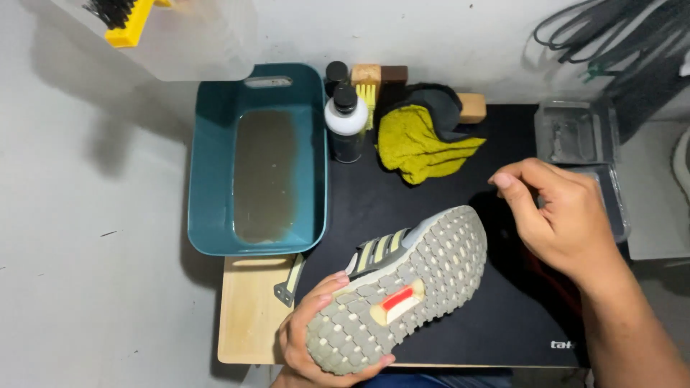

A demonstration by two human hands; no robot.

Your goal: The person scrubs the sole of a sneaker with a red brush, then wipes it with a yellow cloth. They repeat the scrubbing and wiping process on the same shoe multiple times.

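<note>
Your left hand (pixel 316 338) grips the studded-sole sneaker (pixel 402 287); your right hand (pixel 557 215) hovers half-curled, holding nothing, near a crumpled yellow cloth (pixel 417 147) and teal basin (pixel 215 179) of murky water.

A makeshift shoe-cleaning corner, likely in a home: a small wooden table (pixel 248 323) against a bare white wall (pixel 445 36), topped with a black mat (pixel 445 316). Left of the mat sits a teal tub (pixel 208 179) of murky water. At the mat's far edge stand two bottles (pixel 345 122), brushes (pixel 368 82) and a yellow cloth (pixel 417 147). Right of the mat lie clear plastic trays (pixel 575 133), with black cables (pixel 618 36) on the wall above them
</note>
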